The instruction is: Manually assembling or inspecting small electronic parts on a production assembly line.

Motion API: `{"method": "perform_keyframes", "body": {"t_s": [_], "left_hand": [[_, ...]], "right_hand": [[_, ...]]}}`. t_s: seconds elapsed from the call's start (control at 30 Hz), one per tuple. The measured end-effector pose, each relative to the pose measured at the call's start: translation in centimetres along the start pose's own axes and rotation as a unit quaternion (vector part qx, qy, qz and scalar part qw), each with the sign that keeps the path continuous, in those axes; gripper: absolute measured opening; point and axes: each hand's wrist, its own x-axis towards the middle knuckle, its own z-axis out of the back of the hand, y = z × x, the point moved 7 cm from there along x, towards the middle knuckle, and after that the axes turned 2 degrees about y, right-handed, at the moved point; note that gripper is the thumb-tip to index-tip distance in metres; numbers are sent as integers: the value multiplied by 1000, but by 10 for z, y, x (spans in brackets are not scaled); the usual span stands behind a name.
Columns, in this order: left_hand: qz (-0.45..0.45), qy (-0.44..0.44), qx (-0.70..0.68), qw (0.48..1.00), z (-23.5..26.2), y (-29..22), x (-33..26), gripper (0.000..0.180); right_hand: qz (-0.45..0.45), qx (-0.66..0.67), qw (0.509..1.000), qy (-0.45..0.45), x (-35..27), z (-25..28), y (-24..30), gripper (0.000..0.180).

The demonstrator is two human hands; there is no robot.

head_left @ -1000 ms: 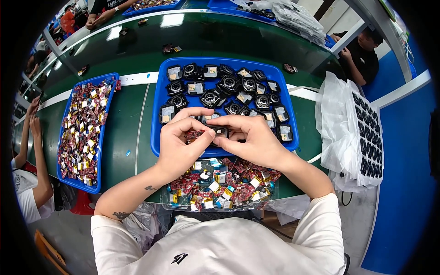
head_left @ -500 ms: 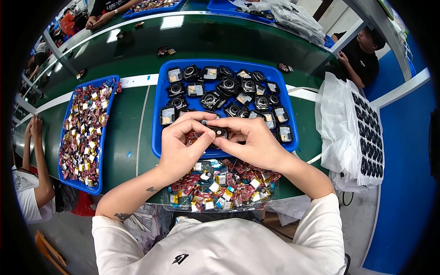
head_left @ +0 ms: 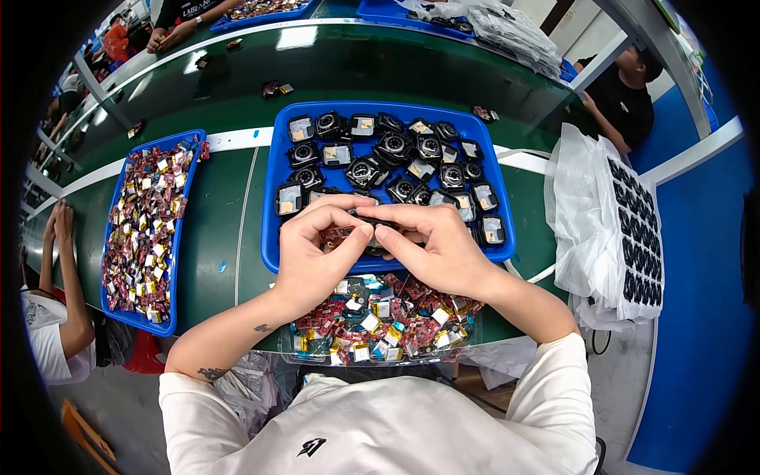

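My left hand (head_left: 317,241) and my right hand (head_left: 439,241) meet over the near edge of a blue tray (head_left: 270,229), both closed around a small black watch case (head_left: 378,247). Fingers and thumbs cover most of that case. A red circuit board (head_left: 336,236) shows inside the curl of my left fingers; whether it is joined to the case cannot be made out. Black watch cases (head_left: 394,146) fill the tray, some with a round back up, others showing a pale rectangular inside. Beneath my wrists is a clear tray (head_left: 380,360) heaped with red boards, white-and-yellow battery pieces and blue bits.
At left stands a long blue tray (head_left: 176,305) full of similar boards. Loose boards (head_left: 271,89) lie on the green belt (head_left: 340,67) beyond. Stacked sheets of black parts (head_left: 636,229) in white wrap are at right. Co-workers sit left, far left and far right.
My right thumb has shifted over the watch case, which is now more hidden. Loose boards on the belt have slid a little to the left.
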Motion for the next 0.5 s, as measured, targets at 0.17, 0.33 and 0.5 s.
{"method": "perform_keyframes", "body": {"t_s": [0.17,0.33,0.5], "left_hand": [[-14,-9,73,997,-2,-6,-2,9],[-16,-30,-14,999,-1,-10,-1,11],[14,26,-6,1000,0,-2,-1,8]], "right_hand": [[-1,34,999,-43,1,7,-10,26],[11,96,991,-89,2,20,-8,23],[32,104,989,-97,5,27,-2,20]]}}
